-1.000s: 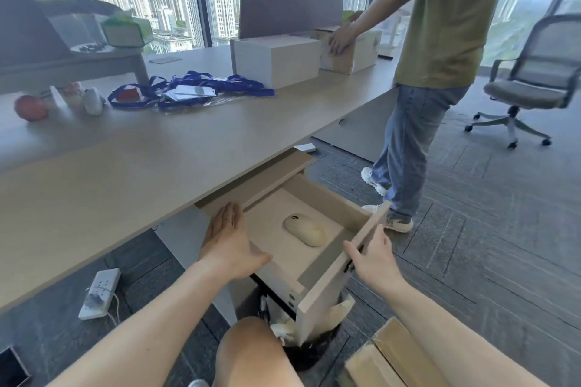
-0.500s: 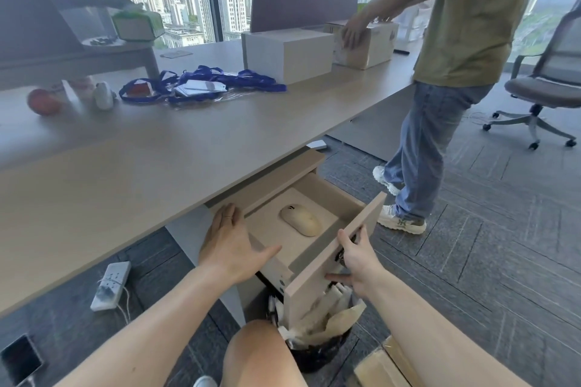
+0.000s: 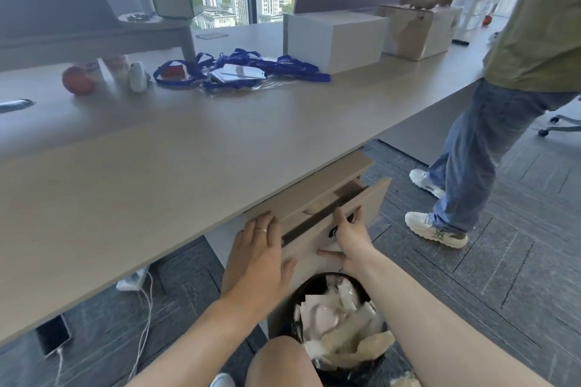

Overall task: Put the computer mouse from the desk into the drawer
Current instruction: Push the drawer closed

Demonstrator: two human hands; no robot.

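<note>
Beige wooden drawer (image 3: 352, 214) nearly shut; mouse hidden, presumably inside. Left hand (image 3: 257, 258) flat, fingers spread on its front; right hand (image 3: 349, 237) open, pushing. Risk: fingertips pinched in top gap.

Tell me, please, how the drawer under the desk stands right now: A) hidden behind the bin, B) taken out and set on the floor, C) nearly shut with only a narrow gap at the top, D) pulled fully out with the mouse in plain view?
C: the drawer sits almost flush under the desk, with both hands flat on its front and just a dark slit open.
</note>
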